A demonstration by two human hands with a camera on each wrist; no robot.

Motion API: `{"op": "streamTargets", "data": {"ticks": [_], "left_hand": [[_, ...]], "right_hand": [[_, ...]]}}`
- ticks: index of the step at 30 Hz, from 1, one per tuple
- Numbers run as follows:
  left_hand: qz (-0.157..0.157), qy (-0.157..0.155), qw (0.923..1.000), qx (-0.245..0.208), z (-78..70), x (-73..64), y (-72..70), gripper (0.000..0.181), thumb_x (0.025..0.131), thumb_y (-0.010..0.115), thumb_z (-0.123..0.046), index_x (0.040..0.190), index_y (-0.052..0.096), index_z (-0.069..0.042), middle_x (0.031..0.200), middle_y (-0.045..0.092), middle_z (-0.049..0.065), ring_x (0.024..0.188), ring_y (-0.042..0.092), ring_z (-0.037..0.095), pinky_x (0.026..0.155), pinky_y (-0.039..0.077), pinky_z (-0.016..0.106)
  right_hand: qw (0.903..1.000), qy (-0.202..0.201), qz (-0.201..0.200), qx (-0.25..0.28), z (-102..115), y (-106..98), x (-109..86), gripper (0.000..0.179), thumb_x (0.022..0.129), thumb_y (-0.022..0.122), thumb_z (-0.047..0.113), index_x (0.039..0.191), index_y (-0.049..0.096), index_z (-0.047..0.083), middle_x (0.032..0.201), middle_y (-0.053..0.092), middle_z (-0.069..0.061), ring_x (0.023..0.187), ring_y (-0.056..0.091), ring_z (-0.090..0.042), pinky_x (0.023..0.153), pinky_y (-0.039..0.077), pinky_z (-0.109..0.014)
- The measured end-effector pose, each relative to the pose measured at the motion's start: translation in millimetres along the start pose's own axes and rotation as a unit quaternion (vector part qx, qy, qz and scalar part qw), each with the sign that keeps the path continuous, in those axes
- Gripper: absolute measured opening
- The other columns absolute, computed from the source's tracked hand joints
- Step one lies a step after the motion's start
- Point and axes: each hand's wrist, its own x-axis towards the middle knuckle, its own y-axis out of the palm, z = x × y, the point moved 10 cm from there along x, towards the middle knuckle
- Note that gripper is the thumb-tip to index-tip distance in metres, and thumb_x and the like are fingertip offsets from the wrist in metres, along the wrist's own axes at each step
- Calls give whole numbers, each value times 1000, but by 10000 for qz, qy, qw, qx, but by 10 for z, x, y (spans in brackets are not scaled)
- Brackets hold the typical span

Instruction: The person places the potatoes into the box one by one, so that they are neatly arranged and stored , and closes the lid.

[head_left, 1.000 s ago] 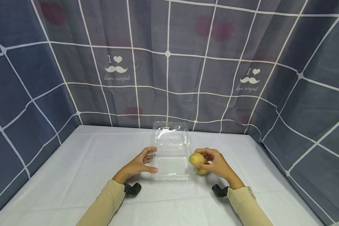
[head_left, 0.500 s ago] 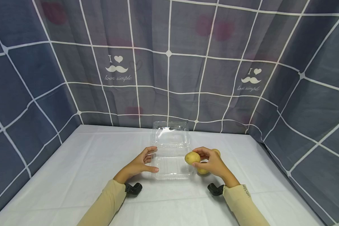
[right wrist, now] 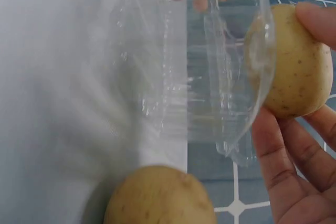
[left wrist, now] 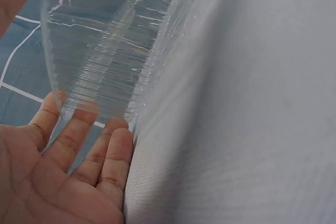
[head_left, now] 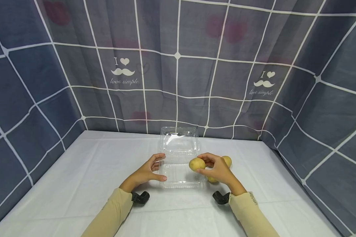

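Note:
A potato (head_left: 196, 164) is pinched between the thumb and fingers of my right hand (head_left: 221, 170), over the right part of a clear plastic clamshell container (head_left: 179, 174). The container lies with its lid (head_left: 180, 142) folded back behind it. In the right wrist view the held potato (right wrist: 299, 72) is at rim height, partly seen through the clear wall. My left hand (head_left: 143, 172) rests at the container's left side, its extended fingers (left wrist: 118, 153) touching the wall and its thumb by the front left corner.
Two more potatoes lie on the white cloth right of the container: one behind my right hand (head_left: 227, 161), the other, a front potato (head_left: 212, 180), partly hidden under it. A dark checked curtain (head_left: 195, 75) stands behind and at both sides.
My right hand has carried the potato left, from beside the other potatoes to over the container's right part. The left hand and the container have hardly moved.

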Motion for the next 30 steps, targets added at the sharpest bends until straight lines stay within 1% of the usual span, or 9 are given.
{"op": "streamTargets", "data": {"ticks": [5, 11, 16, 21, 26, 30], "left_hand": [[54, 18, 10000, -44, -5, 4, 3, 110, 83, 97, -13, 163, 24, 7, 169, 25, 33, 155, 28, 55, 130, 28, 61], [26, 9, 10000, 20, -6, -3, 1, 112, 82, 98, -15, 163, 25, 7, 169, 26, 33, 155, 30, 55, 130, 29, 60], [30, 19, 10000, 28, -12, -7, 6, 112, 82, 98, -15, 164, 24, 6, 170, 26, 33, 155, 30, 55, 130, 30, 60], [50, -32, 10000, 11, -1, 1, 10, 112, 82, 97, -15, 164, 24, 7, 171, 25, 32, 155, 30, 54, 130, 29, 58], [38, -66, 9999, 79, 5, 1, 6, 112, 82, 97, -15, 164, 23, 6, 171, 25, 31, 155, 31, 53, 130, 30, 58], [37, 9, 9999, 94, -12, 2, 8, 113, 82, 97, -13, 164, 23, 7, 170, 25, 33, 154, 31, 54, 129, 30, 60]], "right_hand": [[9999, 163, -4, 39, 9, 63, 35, 45, 87, 88, 0, 126, 70, -12, 117, 75, -20, 99, 70, -16, 89, 62, -21], [9997, 232, 87, 37, 47, 177, 78, 46, 87, 89, 3, 127, 70, -10, 117, 75, -18, 99, 72, -14, 89, 62, -22], [9998, 110, 140, -12, 92, 288, 116, 45, 85, 90, 2, 124, 72, -10, 113, 76, -17, 97, 74, -16, 87, 63, -24], [9994, 145, 316, -15, 94, 415, 134, 46, 87, 89, 4, 126, 70, -9, 114, 75, -16, 99, 73, -19, 89, 62, -24], [9994, 80, 345, 14, 115, 476, 155, 45, 88, 89, 5, 126, 70, -10, 114, 75, -16, 100, 73, -22, 90, 63, -26], [9993, 109, 369, 7, 129, 501, 170, 46, 88, 89, 6, 126, 70, -9, 115, 75, -16, 100, 73, -23, 91, 63, -26]]}}
